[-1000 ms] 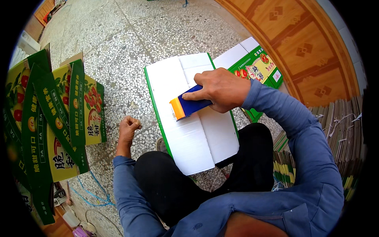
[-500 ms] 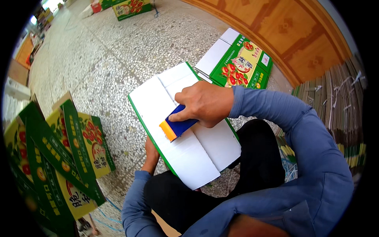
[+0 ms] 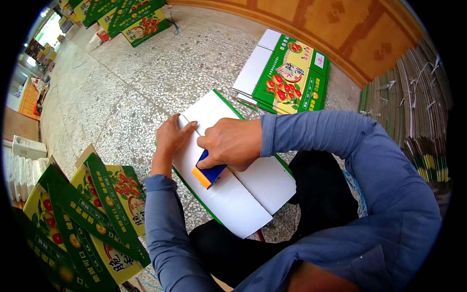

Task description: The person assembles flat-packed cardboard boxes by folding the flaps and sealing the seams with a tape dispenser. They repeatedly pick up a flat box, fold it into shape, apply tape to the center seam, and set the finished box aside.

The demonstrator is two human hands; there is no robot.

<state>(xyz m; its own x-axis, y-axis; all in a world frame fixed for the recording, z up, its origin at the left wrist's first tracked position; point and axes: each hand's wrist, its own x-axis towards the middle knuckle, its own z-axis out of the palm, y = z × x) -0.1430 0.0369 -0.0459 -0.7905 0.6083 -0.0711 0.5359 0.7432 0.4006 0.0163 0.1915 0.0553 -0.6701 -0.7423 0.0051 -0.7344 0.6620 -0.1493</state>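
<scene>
A carton (image 3: 233,202) lies tilted across my lap, white inner flaps upward, green along its edges. My right hand (image 3: 232,144) grips a blue hand tool (image 3: 210,170) with an orange front end, pressed down on the flaps near the seam between them. What kind of tool it is I cannot make out. On the carton's far left part rests my left hand (image 3: 171,137), thumb spread away from the fingers and pointing toward the right hand. Its fingertips bend down onto the white flap and are partly hidden.
Printed green and yellow cartons (image 3: 92,219) with raised flaps stand at the left. A flat stack of cartons (image 3: 292,73) lies beyond the lap carton, by a wooden panel (image 3: 311,24). Tied bundles of flat cardboard (image 3: 413,92) stand at the right. More cartons (image 3: 141,29) are at the back.
My left hand has come up from beside the carton's left edge onto its top. The right hand and blue tool have shifted slightly left and nearer. The view has turned a little.
</scene>
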